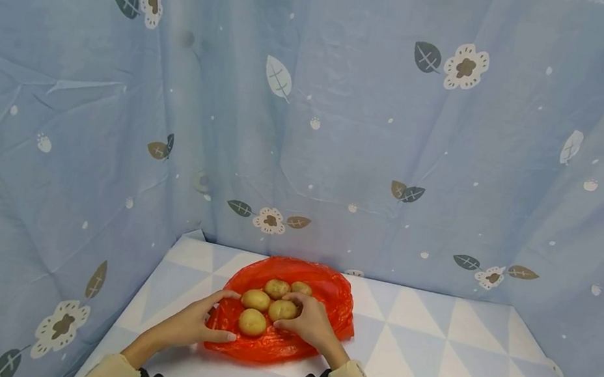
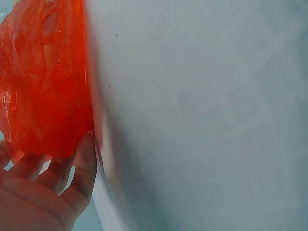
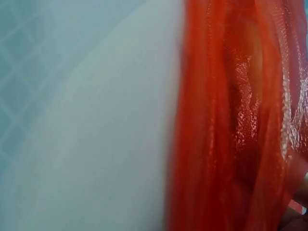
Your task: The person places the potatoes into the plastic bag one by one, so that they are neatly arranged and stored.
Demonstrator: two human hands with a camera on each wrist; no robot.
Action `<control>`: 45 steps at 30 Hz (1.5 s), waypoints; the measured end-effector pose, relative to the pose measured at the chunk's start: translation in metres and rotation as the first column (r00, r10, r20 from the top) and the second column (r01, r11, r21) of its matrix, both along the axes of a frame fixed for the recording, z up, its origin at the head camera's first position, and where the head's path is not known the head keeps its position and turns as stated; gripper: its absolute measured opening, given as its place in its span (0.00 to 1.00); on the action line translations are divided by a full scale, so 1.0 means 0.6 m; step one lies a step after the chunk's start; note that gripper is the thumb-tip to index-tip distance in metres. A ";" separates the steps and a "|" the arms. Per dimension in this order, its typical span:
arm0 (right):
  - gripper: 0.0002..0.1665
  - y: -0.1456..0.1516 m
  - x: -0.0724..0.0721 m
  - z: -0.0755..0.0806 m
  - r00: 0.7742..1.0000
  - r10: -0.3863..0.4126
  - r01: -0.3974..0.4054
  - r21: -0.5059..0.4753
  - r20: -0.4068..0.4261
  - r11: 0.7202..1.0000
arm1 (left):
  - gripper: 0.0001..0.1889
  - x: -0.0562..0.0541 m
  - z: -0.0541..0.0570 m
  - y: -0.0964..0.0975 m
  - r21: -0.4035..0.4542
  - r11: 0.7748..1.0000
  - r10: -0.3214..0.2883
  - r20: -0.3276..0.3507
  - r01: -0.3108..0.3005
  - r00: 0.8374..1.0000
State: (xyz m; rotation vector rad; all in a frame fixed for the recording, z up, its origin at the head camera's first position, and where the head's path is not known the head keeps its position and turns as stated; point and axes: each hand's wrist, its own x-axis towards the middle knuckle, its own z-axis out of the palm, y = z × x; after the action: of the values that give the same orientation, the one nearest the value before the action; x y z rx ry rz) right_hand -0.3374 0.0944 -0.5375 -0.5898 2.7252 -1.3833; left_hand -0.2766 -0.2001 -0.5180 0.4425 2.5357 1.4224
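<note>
Lower centre of the head view — five potatoes [image 1: 271,306] on a red plastic bag [image 1: 340,300]. Left hand [image 1: 194,323] spread, pressing the bag's edge; right hand [image 1: 310,322] curled over one potato — none lifted out yet.

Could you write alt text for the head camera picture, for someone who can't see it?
Two hands work at a red plastic bag holding five potatoes on a pale table: the left hand rests on the bag's edge, the right hand touches a potato. Blue flowered cloth hangs behind.
</note>
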 end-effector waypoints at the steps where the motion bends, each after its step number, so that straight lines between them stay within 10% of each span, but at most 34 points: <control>1: 0.31 0.000 -0.001 -0.001 1.000 -0.001 0.001 0.001 -0.001 1.000 | 0.41 0.000 0.000 0.000 0.001 1.000 0.000 -0.001 0.000 1.000; 22: 0.31 0.001 0.001 -0.011 1.000 0.014 -0.014 0.015 -0.018 1.000 | 0.41 -0.003 -0.008 0.003 -0.011 1.000 0.005 0.005 -0.005 1.000; 45: 0.29 0.076 0.028 0.035 0.999 0.024 -0.022 -0.103 0.023 0.994 | 0.39 -0.010 0.009 0.002 -0.038 0.998 0.050 -0.041 -0.051 0.998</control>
State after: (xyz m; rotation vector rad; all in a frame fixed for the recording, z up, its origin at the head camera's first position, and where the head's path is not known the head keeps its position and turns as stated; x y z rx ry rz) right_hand -0.3206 0.1402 -0.5168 -0.6039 2.6333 -1.5224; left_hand -0.2825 -0.1988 -0.5129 0.4072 2.6192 1.3919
